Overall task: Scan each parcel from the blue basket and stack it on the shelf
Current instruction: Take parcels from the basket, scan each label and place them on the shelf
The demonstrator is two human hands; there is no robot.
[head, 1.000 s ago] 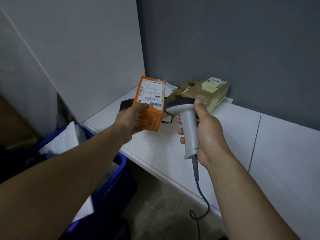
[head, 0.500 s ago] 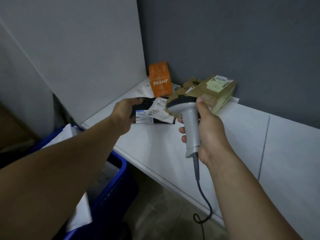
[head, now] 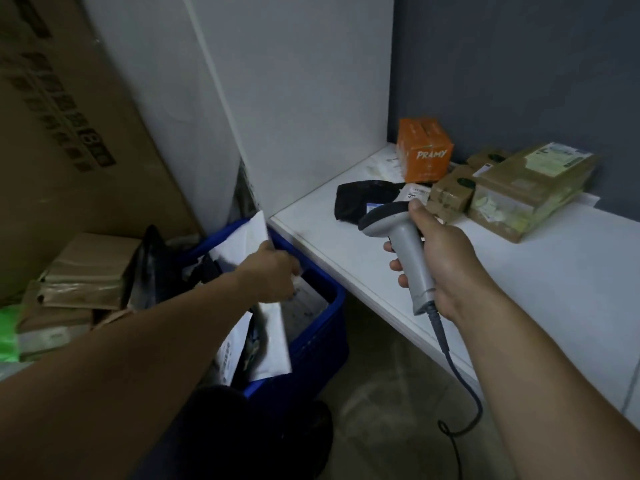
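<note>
My left hand (head: 273, 271) reaches down into the blue basket (head: 332, 306), among white mailers (head: 273, 327) and dark bags. Its fingers are blurred and partly hidden, so a grip cannot be made out. My right hand (head: 446, 258) grips a grey barcode scanner (head: 405, 247) above the front edge of the white shelf (head: 519, 271). At the back of the shelf stands an orange box (head: 425, 157), upright in the corner. Beside it lie a black pouch (head: 360, 199) with a label, a small brown box (head: 450, 195) and a larger brown parcel (head: 533, 188).
A white side panel (head: 294, 98) stands between basket and shelf. A large cardboard box (head: 69, 133) leans at the left, with brown packets (head: 79, 271) stacked below it. The scanner cable (head: 460, 393) hangs down to the floor under the shelf.
My left hand set the orange box at the back of the shelf, let go, then swung left and down into the blue basket. My right hand kept hold of the scanner.
</note>
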